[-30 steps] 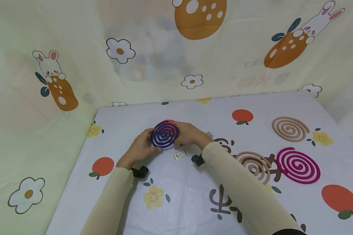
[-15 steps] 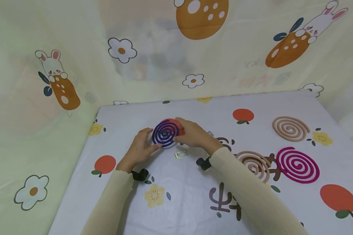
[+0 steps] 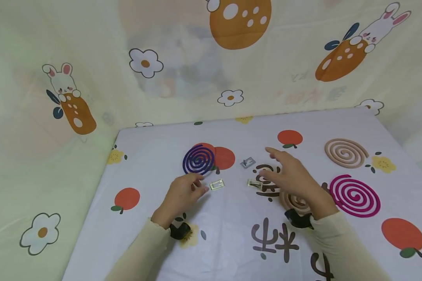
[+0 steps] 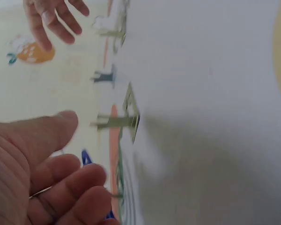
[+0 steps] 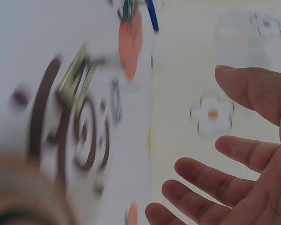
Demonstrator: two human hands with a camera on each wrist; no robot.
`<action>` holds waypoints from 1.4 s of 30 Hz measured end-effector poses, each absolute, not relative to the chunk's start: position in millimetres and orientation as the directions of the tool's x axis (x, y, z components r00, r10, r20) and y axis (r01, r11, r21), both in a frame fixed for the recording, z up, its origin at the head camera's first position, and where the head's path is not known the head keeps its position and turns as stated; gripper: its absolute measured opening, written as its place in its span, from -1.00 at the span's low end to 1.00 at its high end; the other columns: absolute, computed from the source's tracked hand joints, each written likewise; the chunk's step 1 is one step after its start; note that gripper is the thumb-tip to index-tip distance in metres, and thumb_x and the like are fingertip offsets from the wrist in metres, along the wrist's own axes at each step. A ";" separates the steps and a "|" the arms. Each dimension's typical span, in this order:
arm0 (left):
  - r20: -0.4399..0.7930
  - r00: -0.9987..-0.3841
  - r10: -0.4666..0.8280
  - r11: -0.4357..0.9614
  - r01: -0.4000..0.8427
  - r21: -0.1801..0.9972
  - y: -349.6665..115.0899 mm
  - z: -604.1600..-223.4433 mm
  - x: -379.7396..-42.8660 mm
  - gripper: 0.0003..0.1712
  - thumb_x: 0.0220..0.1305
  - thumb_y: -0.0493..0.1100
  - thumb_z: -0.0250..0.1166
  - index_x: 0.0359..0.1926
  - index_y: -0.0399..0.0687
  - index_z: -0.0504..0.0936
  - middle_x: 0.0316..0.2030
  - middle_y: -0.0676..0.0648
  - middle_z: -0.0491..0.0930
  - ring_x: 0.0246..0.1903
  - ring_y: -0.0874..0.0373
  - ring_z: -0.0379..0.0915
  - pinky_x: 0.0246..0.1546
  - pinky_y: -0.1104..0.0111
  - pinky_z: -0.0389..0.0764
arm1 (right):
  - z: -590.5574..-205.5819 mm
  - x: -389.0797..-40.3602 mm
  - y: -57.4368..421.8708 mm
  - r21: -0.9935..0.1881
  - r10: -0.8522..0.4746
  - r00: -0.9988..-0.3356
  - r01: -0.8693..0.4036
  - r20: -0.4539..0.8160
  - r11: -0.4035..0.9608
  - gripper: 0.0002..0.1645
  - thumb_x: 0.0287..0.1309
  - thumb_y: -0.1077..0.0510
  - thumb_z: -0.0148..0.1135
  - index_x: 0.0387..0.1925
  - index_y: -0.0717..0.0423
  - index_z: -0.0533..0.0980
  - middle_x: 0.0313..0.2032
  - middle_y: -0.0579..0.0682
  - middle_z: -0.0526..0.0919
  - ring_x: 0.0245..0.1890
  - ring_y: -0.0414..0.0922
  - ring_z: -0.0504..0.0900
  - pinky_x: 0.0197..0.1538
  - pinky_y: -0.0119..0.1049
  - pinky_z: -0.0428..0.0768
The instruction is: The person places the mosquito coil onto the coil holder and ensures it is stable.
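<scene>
A dark blue mosquito coil [image 3: 198, 160] sits beyond my left hand [image 3: 183, 195], seemingly raised on a holder largely hidden beneath it. That hand is empty, its fingers loosely bent, beside a small gold metal coil holder [image 3: 217, 184]. In the left wrist view this holder's upright prong [image 4: 117, 123] rises from its flat base. My right hand [image 3: 292, 175], also empty with fingers spread, hovers above the table near a second gold holder [image 3: 254, 184]. A silver holder [image 3: 247, 162] lies farther back. Under my right hand a brown coil [image 3: 293, 201] is partly hidden.
On the right lie a magenta coil [image 3: 355, 196] and another brown coil [image 3: 345, 153]. A printed cloth covers the table [image 3: 225, 234]. A patterned curtain [image 3: 186, 101] hangs along the back and sides.
Both hands have let go of the blue coil, which stays in place. My right hand has moved off to the right; my left has drawn back toward the near side.
</scene>
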State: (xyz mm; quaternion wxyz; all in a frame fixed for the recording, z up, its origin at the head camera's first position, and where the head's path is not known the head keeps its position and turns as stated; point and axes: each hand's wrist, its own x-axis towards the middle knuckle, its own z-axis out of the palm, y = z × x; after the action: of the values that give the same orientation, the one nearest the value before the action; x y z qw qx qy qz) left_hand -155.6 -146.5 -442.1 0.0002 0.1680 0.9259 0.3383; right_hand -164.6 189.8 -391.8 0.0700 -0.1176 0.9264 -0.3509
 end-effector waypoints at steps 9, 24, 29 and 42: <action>0.073 -0.939 0.337 0.750 0.314 0.582 -126.3 -446.3 -159.3 -0.65 0.23 -0.17 0.52 0.00 -0.24 0.75 -0.27 -0.07 0.78 -0.32 0.12 0.70 -0.19 0.19 0.70 | -409.7 -129.1 248.1 -0.608 -0.096 -0.991 -0.021 -0.092 0.794 -0.06 0.36 -0.11 0.35 0.54 0.28 0.22 0.31 0.50 0.42 0.29 0.49 0.39 0.17 0.46 0.46; 0.051 -0.940 0.338 0.772 0.308 0.556 -110.6 -452.4 -167.4 -0.80 0.27 -0.14 0.50 -0.16 -0.15 0.78 -0.43 0.06 0.67 -0.41 0.22 0.51 -0.34 0.33 0.56 | -427.5 -121.7 269.5 -0.509 0.000 -0.985 0.089 -0.172 0.856 -0.06 0.15 -0.02 0.54 0.33 0.53 0.38 -0.23 0.32 0.63 -0.23 0.18 0.57 -0.20 0.06 0.62; 0.037 -0.926 0.376 0.778 0.337 0.530 -107.3 -449.8 -164.8 -0.82 0.29 -0.13 0.48 -0.16 -0.11 0.78 -0.40 0.07 0.68 -0.37 0.21 0.55 -0.29 0.31 0.59 | -431.7 -121.5 272.0 -0.463 0.048 -0.979 0.137 -0.199 0.876 -0.03 0.07 -0.06 0.58 0.28 0.56 0.42 -0.42 0.14 0.53 -0.31 0.09 0.46 -0.32 -0.13 0.46; -0.021 -0.872 0.490 0.748 0.407 0.525 -96.2 -448.9 -139.2 -0.82 0.29 -0.08 0.50 -0.17 -0.06 0.79 -0.41 0.13 0.55 -0.41 0.31 0.41 -0.32 0.44 0.50 | -433.9 -118.9 274.1 -0.518 0.084 -0.946 0.244 -0.312 0.820 -0.01 0.00 -0.17 0.61 0.22 0.47 0.45 -0.09 0.38 0.64 -0.17 0.21 0.55 -0.15 0.10 0.60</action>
State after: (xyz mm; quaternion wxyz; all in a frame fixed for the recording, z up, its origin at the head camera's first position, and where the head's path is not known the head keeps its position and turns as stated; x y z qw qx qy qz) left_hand -139.2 -96.2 -448.9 0.0788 0.2408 0.9314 0.2612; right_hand -118.9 274.1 -433.9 0.1388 0.0868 0.9438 -0.2870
